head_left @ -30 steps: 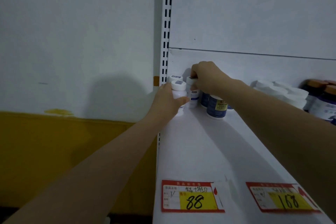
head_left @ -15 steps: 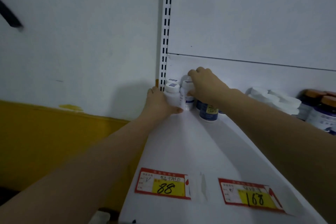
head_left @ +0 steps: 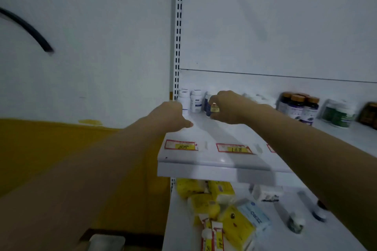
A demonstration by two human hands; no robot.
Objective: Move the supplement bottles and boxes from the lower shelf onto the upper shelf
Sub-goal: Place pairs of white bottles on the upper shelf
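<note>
**Two hands at the back of the upper shelf, dark bottle in the right**

Both arms reach to the far left corner of the upper shelf (head_left: 228, 161). The right hand (head_left: 229, 107) curls around a small dark blue bottle (head_left: 212, 108) with a yellow label, its grip closed on it from the side. The bottle stands at the back of the shelf, just beside two white bottles (head_left: 191, 101). The left hand (head_left: 173, 115) is loosely closed and seems empty, its knuckles close in front of the leftmost white bottle; whether it touches is unclear.

The risk lies in the crowding. Pulling either hand away carelessly could clip a white bottle and topple it into its neighbour or off the open left edge.

Yellow boxes (head_left: 206, 195) and other packs remain on the lower shelf (head_left: 183, 226), so much of the job looks undone.
</note>
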